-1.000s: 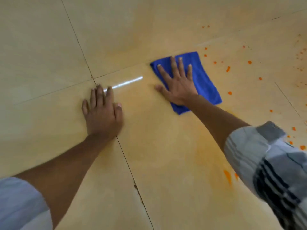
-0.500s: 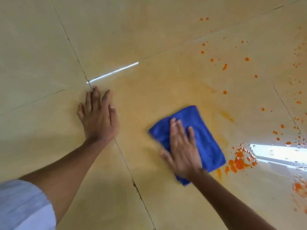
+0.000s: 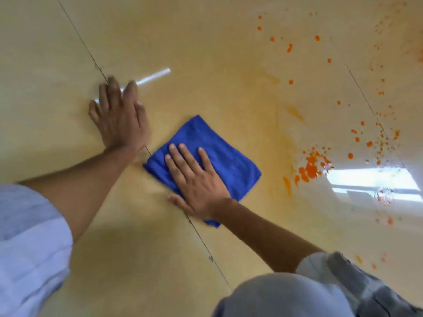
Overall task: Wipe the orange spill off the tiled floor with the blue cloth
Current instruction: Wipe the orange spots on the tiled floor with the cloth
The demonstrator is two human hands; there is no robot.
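One view only, the head camera, looking down on our two hands and the tiled floor (image 3: 206, 42).

Item: blue cloth (image 3: 229, 161). It lies folded flat on the floor, near the middle of the scene, its left corner on a grout line (image 3: 201, 234) that runs from far left to near right. Its colour is deep and even, the nap looks soft, and we see no orange stain on the upper face.

Item: right hand (image 3: 196, 179). Our fingers are straight and spread, the palm pressing the near left part of the cloth, and the thumb lies off its near edge on bare tile.

Item: left hand (image 3: 119, 117). It rests flat on the floor just left of the cloth, fingers straight and together, holding nothing; we judge it a brace.

Item: orange spill (image 3: 309, 169). The thickest blot sits right of the cloth, apart from it, with drops scattered far and right. A pale orange smear (image 3: 281, 138) films the tile between.

Step in hand, as we judge: mid-wipe, with much left to do. The next move calls for pushing the cloth rightward over the thick blot, with pressure kept flat.
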